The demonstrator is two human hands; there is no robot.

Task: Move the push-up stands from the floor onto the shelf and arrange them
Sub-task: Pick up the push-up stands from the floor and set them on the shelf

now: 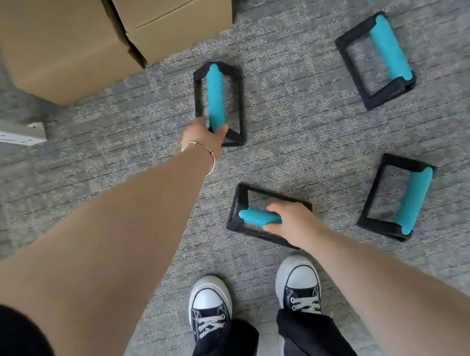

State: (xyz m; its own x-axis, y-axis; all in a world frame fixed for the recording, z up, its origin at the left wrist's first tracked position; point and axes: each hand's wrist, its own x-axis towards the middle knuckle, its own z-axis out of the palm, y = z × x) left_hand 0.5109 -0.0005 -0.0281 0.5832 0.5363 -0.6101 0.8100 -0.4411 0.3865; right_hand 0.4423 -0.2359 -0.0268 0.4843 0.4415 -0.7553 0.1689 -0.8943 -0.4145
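Note:
Several push-up stands with black frames and teal grips are on the grey carpet. My left hand point(204, 136) grips the near end of the teal handle of the far-middle stand point(216, 95). My right hand point(289, 220) is wrapped round the right end of the handle of the near-middle stand point(250, 215), just ahead of my shoes. Two more stands lie untouched to the right, one far point(380, 58) and one near point(401, 198). Whether either held stand is off the floor cannot be told.
Two cardboard boxes point(74, 41) stand at the far left, close behind the far-middle stand. A white perforated metal rail point(2, 131), perhaps a shelf foot, juts in at the left edge. My two sneakers point(209, 302) stand on the carpet below the near stand.

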